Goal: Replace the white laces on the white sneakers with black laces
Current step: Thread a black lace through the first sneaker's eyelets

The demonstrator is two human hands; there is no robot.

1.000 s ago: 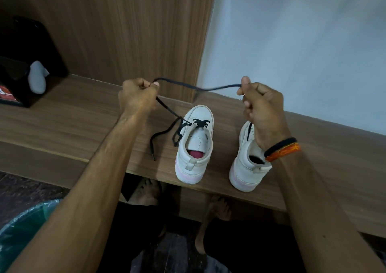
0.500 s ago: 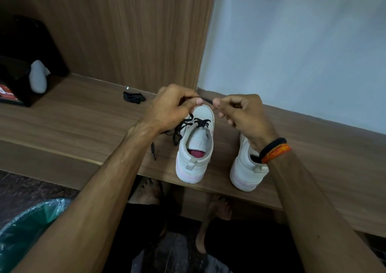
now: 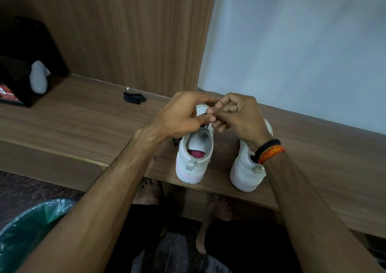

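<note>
Two white sneakers stand heel-first toward me on the wooden shelf (image 3: 83,116). The left sneaker (image 3: 195,157) carries a black lace (image 3: 176,141), mostly hidden under my hands, with its loose end trailing off the shoe's left side. My left hand (image 3: 183,116) and my right hand (image 3: 238,116) meet fingertip to fingertip right above this shoe's front, both pinching the lace. The right sneaker (image 3: 247,172) stands under my right wrist, its lacing hidden.
A small bundle of black lace (image 3: 134,98) lies farther back on the shelf. A dark box with a grey object (image 3: 38,77) sits at the far left. A green-lined bin (image 3: 31,229) stands on the floor at lower left. Bare feet show under the shelf.
My hands, wide apart and stretching the lace a second ago, have come together and dropped over the left sneaker's front. The lace bundle behind is now uncovered.
</note>
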